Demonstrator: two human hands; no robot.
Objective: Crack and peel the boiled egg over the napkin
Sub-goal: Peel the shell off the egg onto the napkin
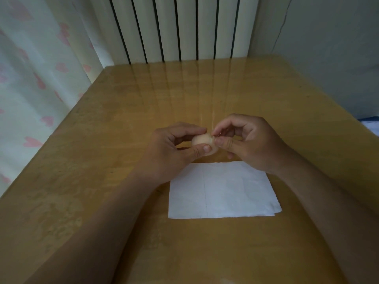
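Observation:
A pale boiled egg (202, 141) is held in the air just beyond the far edge of a white napkin (222, 191) that lies flat on the wooden table (102, 160). My left hand (172, 148) grips the egg between thumb and fingers from the left. My right hand (246, 140) pinches at the egg's right end with thumb and forefinger. The fingers hide much of the egg. No loose shell shows on the napkin.
A white radiator (174, 27) stands behind the table's far edge. A curtain with pink hearts (37, 78) hangs along the left side. A pale wall is at the right, with a blue-and-white item (371, 124) at the right edge.

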